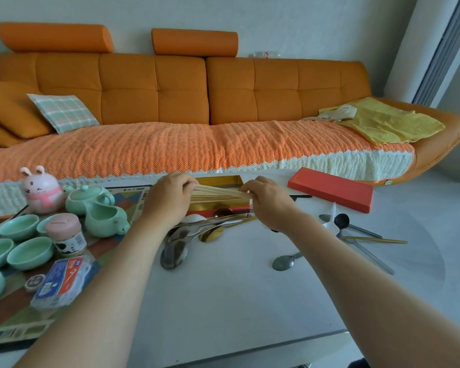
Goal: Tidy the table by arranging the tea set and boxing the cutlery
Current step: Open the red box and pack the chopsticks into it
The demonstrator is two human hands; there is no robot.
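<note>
Forearms [112,288] over table [223,301]; left hand [168,200], right hand [268,201] pinch chopsticks [215,193] ends above gold box [219,180].

Across the upper frame, the sofa [181,86] is orange and its ribbed throw [170,147] is orange edged in cream. The cushion [64,112] at left is plaid in mint, pink and white; the cloth [391,123] at right is yellow. The bench [237,301] is white. At centre, the box [223,180] is red, lined gold; the chopsticks [218,193] are pale wood; the lid [332,189] is red. At left, the teapot [87,199] and cups [29,252] are mint green, the rabbit [41,191] is pink, and the mat [133,197] has multicoloured geometric shapes. There is 1 black spoon [341,221] at right.
</note>
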